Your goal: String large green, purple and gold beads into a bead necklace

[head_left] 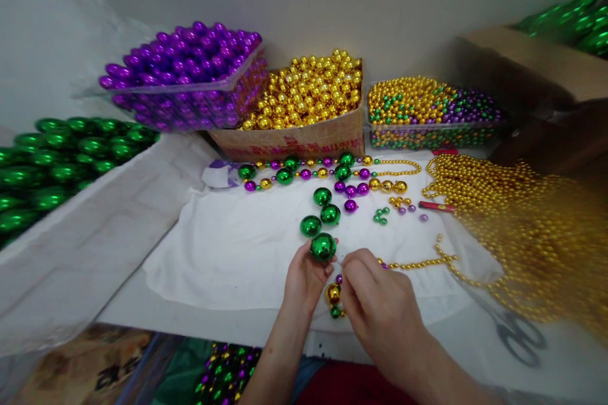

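Observation:
My left hand [304, 285] holds a large shiny green bead [323, 247] between its fingertips. Just right of it, my right hand [380, 297] is closed in a pinch, its fingertips nearly meeting the bead. A bead strand [413, 264] shows on both sides of this hand: small gold beads to the right, and a gold ball [333, 293] with purple and green beads below its fingers. The exact spot pinched is hidden. Beyond my hands lie loose large green beads [330, 214], a purple bead [350, 206] and several small green beads [380, 216] on the white cloth [228, 253].
A finished-looking bead necklace [308, 174] lies behind. Boxes of purple beads [185, 63], gold beads [313, 88] and mixed small beads [427, 107] line the wall. Green beads [61, 171] fill the left box. Gold bead chains [522, 234], a red stick [437, 206] and scissors [520, 335] lie right.

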Demonstrator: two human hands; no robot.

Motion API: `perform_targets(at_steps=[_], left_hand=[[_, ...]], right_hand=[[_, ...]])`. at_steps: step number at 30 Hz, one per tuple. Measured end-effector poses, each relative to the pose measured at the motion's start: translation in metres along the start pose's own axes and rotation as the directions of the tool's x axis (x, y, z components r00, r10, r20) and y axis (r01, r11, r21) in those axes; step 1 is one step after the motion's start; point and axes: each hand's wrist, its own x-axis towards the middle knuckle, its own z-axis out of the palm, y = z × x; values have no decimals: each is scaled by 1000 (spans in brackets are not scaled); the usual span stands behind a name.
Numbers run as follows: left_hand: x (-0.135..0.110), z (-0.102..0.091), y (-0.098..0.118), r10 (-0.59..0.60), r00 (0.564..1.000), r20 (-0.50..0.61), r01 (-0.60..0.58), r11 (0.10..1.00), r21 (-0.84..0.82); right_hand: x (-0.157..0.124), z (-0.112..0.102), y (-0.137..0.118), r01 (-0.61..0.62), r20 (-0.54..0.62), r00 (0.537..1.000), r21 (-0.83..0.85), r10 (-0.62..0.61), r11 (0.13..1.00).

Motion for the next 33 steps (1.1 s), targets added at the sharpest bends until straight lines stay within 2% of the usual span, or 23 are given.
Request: perform_targets(at_steps=[4,9,17,23,26,28,30,33], left_hand=[[-1,2,0,-20,1000,-13,20,1000,-11],[-1,4,-2,1,1000,30,0,999,-37],[-6,4,-1,-51,997,55,56,995,-83],[-7,5,0,-75,996,46,79,992,-97],[-14,10,0,-93,994,56,99,989,-107],[-24,15,0,-92,992,87,100,990,-102],[-35,22,0,-32,994,104,39,997,-64],[-45,41,3,178,978,107,-190,976,105]], right_hand=[[-1,7,4,4,13,1000,-32,-3,999],[-4,12,11,0,8,1000,-18,0,1000],[-4,9,9,-42,-7,999,66,43,997],[-3,12,8,-27,2,1000,-16,27,1000],[-6,20,10,-22,30,999,-44,23,999],[-9,22,13,-69,44,997,4,68,998],[-9,19,21,-159,55,987,133,153,978],[0,-1,40,-287,89,958,356,274,889]])
